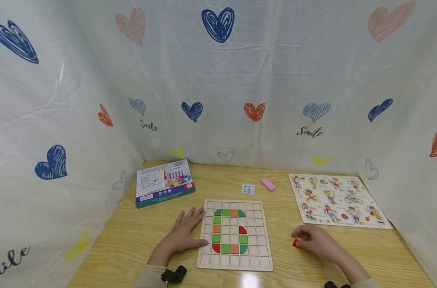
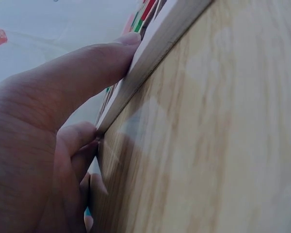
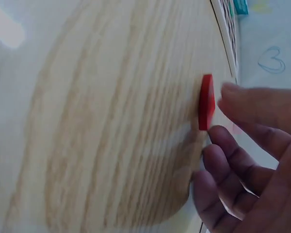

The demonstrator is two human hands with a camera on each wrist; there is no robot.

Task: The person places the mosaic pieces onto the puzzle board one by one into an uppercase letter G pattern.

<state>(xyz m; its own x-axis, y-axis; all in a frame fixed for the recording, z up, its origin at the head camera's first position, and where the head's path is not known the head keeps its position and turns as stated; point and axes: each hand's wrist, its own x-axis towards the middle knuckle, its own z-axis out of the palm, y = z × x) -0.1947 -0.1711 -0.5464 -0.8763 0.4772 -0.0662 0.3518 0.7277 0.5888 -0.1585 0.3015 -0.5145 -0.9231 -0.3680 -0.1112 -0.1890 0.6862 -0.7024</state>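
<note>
A wooden grid board (image 1: 255, 262) lies on the table with green, orange and red tiles, such as a red rounded tile (image 1: 243, 230), set in a broken ring. My left hand (image 1: 185, 233) rests at the board's left edge with fingers spread. In the left wrist view, its thumb (image 2: 94, 73) touches the board's rim. Right of the board, my right hand (image 1: 317, 241) is at a loose red tile (image 1: 295, 243). The right wrist view shows this red tile (image 3: 206, 103) low at the tabletop, the thumb slightly apart and the fingers loosely bent.
Behind the board are a small patterned card (image 1: 248, 189) and a pink block (image 1: 268, 184). A boxed toy set (image 1: 164, 182) lies at the back left. A picture puzzle board (image 1: 339, 200) is at the back right. A heart-printed curtain (image 1: 225, 136) surrounds the table (image 1: 132, 236).
</note>
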